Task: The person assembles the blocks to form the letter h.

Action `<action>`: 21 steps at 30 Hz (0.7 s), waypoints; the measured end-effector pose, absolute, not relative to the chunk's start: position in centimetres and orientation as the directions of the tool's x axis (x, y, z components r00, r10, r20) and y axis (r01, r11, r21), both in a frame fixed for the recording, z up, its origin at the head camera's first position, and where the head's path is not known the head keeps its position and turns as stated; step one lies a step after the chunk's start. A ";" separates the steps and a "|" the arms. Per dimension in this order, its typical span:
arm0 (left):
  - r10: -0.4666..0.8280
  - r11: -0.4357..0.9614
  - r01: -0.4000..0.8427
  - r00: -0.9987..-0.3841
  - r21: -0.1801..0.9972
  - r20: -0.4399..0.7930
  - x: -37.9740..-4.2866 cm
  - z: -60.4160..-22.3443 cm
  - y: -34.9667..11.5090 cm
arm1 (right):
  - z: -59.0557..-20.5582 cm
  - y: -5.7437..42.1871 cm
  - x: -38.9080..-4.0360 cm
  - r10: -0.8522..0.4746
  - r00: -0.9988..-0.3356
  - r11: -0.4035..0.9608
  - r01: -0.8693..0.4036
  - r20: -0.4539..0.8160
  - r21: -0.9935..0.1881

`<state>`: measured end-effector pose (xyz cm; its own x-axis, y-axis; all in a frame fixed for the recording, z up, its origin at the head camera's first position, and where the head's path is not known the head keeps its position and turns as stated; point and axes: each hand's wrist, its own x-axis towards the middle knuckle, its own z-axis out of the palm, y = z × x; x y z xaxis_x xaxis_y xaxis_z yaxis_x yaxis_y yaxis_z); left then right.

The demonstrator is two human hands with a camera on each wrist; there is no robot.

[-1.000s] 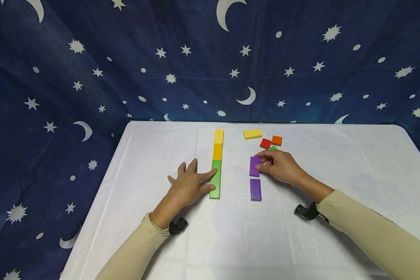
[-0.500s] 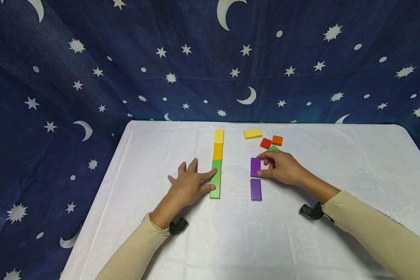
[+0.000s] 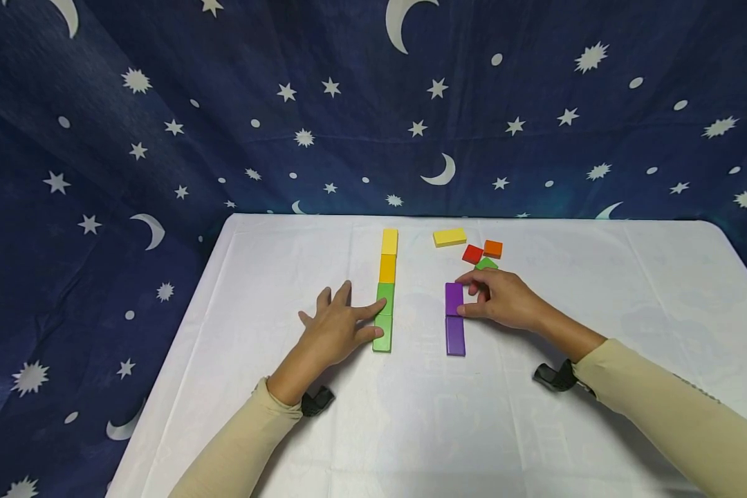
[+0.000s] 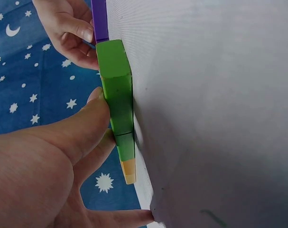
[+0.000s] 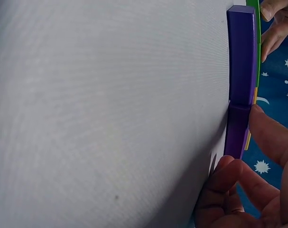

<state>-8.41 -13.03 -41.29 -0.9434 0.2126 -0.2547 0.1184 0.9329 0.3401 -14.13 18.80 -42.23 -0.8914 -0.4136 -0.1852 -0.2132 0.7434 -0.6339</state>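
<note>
My left hand lies with fingers spread beside a straight column of blocks. Its index finger rests on the upper green block, its thumb on the lower green block. Beyond these, an orange-yellow block and a yellow block extend the column. My right hand pinches the far purple block, index finger at its far end and thumb near its close end. Directly below, the near purple block lies end to end with it. The right wrist view shows the two purple blocks meeting.
Behind the right hand lie a yellow block, a red block, an orange block and a partly covered green block. A white cloth covers the table. A dark blue starry curtain hangs behind.
With my right hand, the far purple block has slid toward me until it meets the near purple block, closing the gap. My left hand has stayed put on the green blocks.
</note>
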 end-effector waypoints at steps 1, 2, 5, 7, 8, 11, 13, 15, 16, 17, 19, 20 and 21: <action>0.212 0.934 0.118 -0.944 0.338 -0.255 -8.4 -41.3 -13.0 | -42.2 18.8 -14.1 -0.416 -0.891 0.742 -0.215 -0.184 -0.635; 0.212 0.934 0.118 -0.944 0.337 -0.255 -8.4 -41.3 -13.0 | -42.2 18.8 -14.1 -0.414 -0.891 0.742 -0.212 -0.186 -0.636; 0.211 0.935 0.119 -0.944 0.335 -0.253 -8.4 -41.3 -13.0 | -42.2 18.7 -14.1 -0.410 -0.891 0.745 -0.204 -0.196 -0.635; 0.210 0.935 0.119 -0.945 0.333 -0.252 -8.4 -41.3 -13.0 | -42.2 18.7 -14.1 -0.410 -0.889 0.746 -0.201 -0.201 -0.635; 0.210 0.935 0.119 -0.945 0.334 -0.252 -8.4 -41.3 -13.0 | -42.2 18.7 -14.1 -0.408 -0.890 0.749 -0.198 -0.205 -0.632; 0.208 0.935 0.116 -0.944 0.334 -0.255 -8.4 -41.3 -13.0 | -42.2 18.7 -14.1 -0.411 -0.888 0.750 -0.201 -0.206 -0.630; 0.206 0.936 0.113 -0.944 0.333 -0.258 -8.5 -41.3 -13.0 | -42.2 18.7 -14.2 -0.415 -0.887 0.749 -0.206 -0.203 -0.630; 0.205 0.936 0.111 -0.943 0.334 -0.261 -8.5 -41.4 -13.0 | -42.2 18.7 -14.1 -0.417 -0.886 0.749 -0.208 -0.203 -0.628; 0.205 0.936 0.111 -0.943 0.334 -0.263 -8.5 -41.4 -13.0 | -42.2 18.7 -14.1 -0.419 -0.886 0.752 -0.214 -0.200 -0.624; 0.205 0.936 0.110 -0.942 0.334 -0.264 -8.5 -41.4 -13.0 | -42.1 18.7 -14.0 -0.422 -0.886 0.751 -0.224 -0.191 -0.621; 0.206 0.935 0.110 -0.942 0.336 -0.265 -8.5 -41.4 -13.0 | -41.8 18.8 -13.6 -0.434 -0.887 0.747 -0.257 -0.156 -0.613; 0.207 0.935 0.111 -0.942 0.336 -0.265 -8.5 -41.4 -13.0 | -41.7 18.8 -13.4 -0.436 -0.889 0.745 -0.272 -0.136 -0.609; 0.208 0.935 0.112 -0.942 0.337 -0.264 -8.5 -41.4 -13.0 | -41.6 18.8 -13.2 -0.442 -0.890 0.741 -0.292 -0.111 -0.605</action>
